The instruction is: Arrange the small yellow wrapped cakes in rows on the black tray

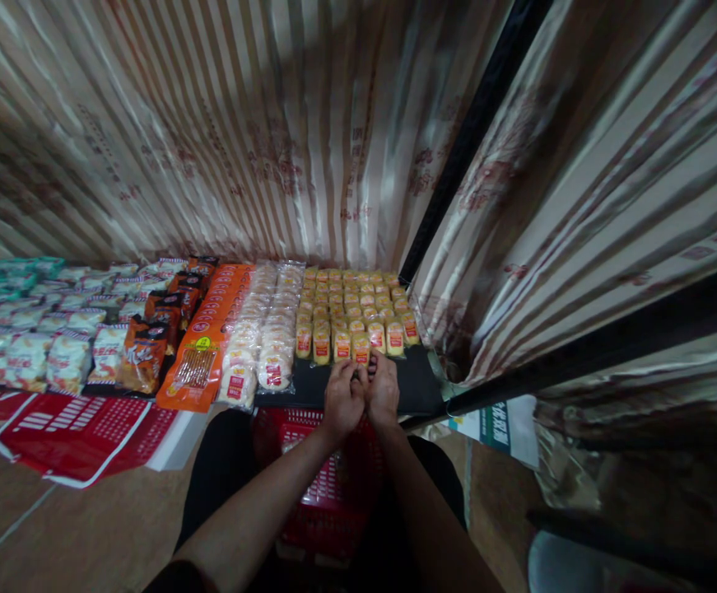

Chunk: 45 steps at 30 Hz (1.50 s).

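Note:
My left hand (344,399) and my right hand (384,390) are close together at the front of the dark shelf (312,385). Their fingers are curled in at the lower end of a small yellow wrapped cake (361,349) with a red and white label. This pack sits slightly forward of the rows of similar yellow wrapped cakes (375,333) behind it. My fingertips are partly hidden and dim, but both hands appear to pinch that pack from either side.
Left of the yellow cakes lie clear packs of round white pastries (275,362), orange packets (194,362), orange-black bags (144,354) and several white snack bags (69,361). A red basket (318,527) stands between my knees. A black post (457,140) and striped curtain (333,123) border the shelf.

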### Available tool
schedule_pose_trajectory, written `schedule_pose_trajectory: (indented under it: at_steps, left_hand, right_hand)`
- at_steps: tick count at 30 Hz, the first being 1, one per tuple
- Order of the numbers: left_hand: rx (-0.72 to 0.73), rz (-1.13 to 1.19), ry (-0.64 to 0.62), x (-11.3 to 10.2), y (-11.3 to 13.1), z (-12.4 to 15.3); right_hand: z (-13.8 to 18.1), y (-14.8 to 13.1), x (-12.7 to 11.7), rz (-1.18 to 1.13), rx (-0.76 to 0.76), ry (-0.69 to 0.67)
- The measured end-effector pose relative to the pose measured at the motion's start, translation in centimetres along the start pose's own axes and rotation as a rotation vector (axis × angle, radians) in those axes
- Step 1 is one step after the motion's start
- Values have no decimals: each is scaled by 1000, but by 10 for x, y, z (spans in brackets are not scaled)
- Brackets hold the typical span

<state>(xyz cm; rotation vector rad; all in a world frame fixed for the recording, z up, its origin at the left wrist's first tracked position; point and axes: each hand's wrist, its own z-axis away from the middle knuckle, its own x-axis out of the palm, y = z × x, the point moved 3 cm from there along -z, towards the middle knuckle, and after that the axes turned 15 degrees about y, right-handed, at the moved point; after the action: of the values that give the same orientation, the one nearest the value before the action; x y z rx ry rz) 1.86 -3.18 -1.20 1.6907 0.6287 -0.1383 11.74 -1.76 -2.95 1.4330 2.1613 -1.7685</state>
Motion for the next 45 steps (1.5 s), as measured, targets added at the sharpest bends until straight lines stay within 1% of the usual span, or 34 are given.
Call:
schedule_pose_trajectory:
  at_steps: [5, 10, 15, 21, 29, 36, 45]
  left_hand:
    - [15, 37, -20, 1, -1, 1]
    - [44, 0, -38, 4, -6, 1]
    - [119, -37, -42, 3, -8, 3]
    - [175, -60, -45, 0, -6, 5]
    - [174, -71, -32, -1, -6, 9]
    - [176, -62, -20, -7, -12, 17]
    - [208, -10, -90, -20, -14, 29]
  right_hand:
    - [0, 2, 2, -68, 25, 14]
    - [1, 5, 4, -63, 42, -3]
    - [2, 2, 2, 33, -24, 36]
    - [3, 4, 2, 26, -51, 47]
    - [10, 11, 4, -50, -6, 57]
    - [23, 6, -4, -64, -12, 72]
    - [45, 3, -11, -67, -39, 49]
